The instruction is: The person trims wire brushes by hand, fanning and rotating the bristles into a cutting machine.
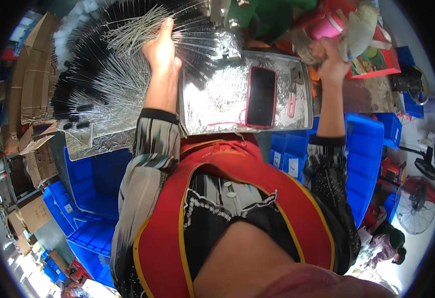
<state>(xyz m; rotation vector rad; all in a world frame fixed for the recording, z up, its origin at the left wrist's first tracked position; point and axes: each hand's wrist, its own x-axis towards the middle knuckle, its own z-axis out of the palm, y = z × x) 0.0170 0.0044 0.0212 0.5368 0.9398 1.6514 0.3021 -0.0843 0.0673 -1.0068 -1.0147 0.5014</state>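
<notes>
Right hand's fingers (321, 48) hidden behind clutter

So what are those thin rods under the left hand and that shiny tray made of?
The thin rods look like bare metal wire: silvery, glinting, very slim. The tray seems sheet metal with a bright, scuffed reflective finish. The left hand rests on the rods.
</notes>
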